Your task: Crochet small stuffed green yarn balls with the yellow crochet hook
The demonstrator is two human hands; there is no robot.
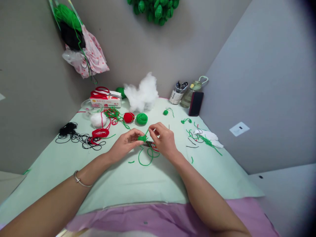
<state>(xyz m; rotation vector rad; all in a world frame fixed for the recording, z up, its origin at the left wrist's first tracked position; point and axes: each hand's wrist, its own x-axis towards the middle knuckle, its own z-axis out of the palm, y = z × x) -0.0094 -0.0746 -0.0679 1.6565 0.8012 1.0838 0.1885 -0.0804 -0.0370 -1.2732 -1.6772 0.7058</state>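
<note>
Above a pale-green tablecloth, left hand pinches a small green yarn piece; right hand, alongside, pinches a green strand.

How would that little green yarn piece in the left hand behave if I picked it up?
The green piece probably squashes easily, being yarn. It is likely light, since the left hand holds it in just a pinch. The strand below would likely flop, as it lies in slack loops on the table.
</note>
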